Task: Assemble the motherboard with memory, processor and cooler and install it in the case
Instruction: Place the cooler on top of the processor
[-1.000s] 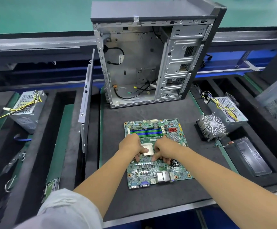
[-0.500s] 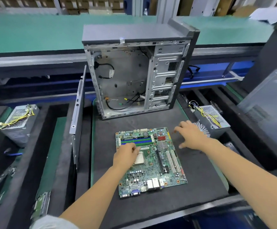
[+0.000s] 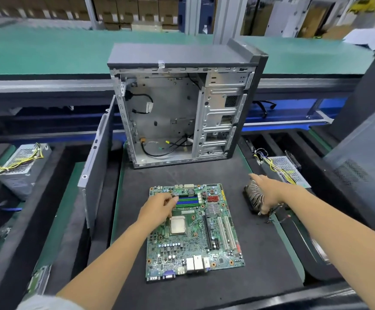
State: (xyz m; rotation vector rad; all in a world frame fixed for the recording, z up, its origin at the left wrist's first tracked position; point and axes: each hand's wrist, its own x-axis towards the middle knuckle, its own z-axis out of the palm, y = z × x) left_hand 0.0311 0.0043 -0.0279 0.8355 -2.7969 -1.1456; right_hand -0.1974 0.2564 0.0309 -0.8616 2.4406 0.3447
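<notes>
A dark foam mat (image 3: 204, 294) is being used as the work surface, set among black trays in front of a green conveyor belt (image 3: 47, 50), with shelves of cardboard boxes being shown blurred at the back. One motherboard (image 3: 195, 233) is lying flat on the mat, and one processor (image 3: 177, 224) is being held in its socket near the board's middle; four memory slots (image 3: 187, 201), blue and green, are being shown side by side just beyond it, though whether modules are seated in them cannot be told. One case (image 3: 182, 104) is standing upright at the far edge of the mat with its open side facing the camera; loose black cables and a few coloured connectors are being kept inside it on the floor and the back wall, and its drive bays are being seen on the right. One side panel (image 3: 97, 162) is being leaned on edge to the left of the case. Two power supplies are being counted: one (image 3: 23, 166) in the left tray and one (image 3: 287, 168) in the right tray, each with yellow wiring. One cooler (image 3: 252, 198) with radial fins is lying at the mat's right edge, well apart from the board. The left hand (image 3: 157, 209) is being rested on the board beside the memory slots, fingers loosely curled and holding nothing. The right hand (image 3: 269, 191) is being laid over the cooler, fingers curled round its rim.
</notes>
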